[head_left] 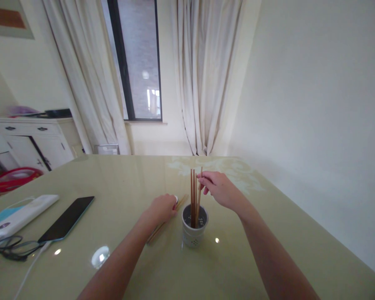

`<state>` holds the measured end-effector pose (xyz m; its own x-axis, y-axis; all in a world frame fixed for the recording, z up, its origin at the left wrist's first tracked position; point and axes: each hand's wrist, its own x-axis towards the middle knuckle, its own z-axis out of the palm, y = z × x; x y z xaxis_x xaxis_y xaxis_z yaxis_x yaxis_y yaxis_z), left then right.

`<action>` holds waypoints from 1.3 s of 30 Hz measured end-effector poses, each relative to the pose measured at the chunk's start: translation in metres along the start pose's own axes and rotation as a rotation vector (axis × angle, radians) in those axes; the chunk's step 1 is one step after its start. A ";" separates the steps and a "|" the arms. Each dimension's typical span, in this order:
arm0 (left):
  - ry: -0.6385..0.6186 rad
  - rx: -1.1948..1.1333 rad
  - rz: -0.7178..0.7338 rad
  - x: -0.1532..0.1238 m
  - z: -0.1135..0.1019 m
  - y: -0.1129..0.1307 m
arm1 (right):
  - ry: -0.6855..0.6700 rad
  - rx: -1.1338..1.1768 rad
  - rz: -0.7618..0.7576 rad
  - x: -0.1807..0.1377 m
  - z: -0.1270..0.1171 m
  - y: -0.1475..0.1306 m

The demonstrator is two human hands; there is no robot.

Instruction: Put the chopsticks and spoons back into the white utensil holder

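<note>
Fingers of your right hand point(219, 189) pinch light wooden chopstick point(198, 200), slightly tilted in perforated gray cup point(192, 239) beside darker chopsticks point(192, 198); your left hand point(163, 208) over lying chopsticks point(155, 233), grip unclear, on table point(131, 177).

One cup point(192, 238) between left hand point(163, 208) and right hand point(218, 188), four chopsticks point(193, 200) visible inside. Loose chopsticks point(155, 234) beneath the left, uncountable. Left of that hand: one phone point(68, 220), one power strip point(28, 211), one pair of glasses point(18, 257).
</note>
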<state>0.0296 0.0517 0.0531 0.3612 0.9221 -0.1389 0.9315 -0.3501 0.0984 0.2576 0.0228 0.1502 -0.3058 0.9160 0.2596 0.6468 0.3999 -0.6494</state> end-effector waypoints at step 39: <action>0.150 -0.320 0.087 -0.018 -0.049 0.000 | 0.365 0.282 -0.119 -0.018 -0.034 -0.019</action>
<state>0.0210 0.0428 0.1036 0.4067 0.9132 0.0272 0.8283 -0.3811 0.4107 0.2748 0.0000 0.1819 -0.0680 0.8351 0.5459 0.3921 0.5255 -0.7551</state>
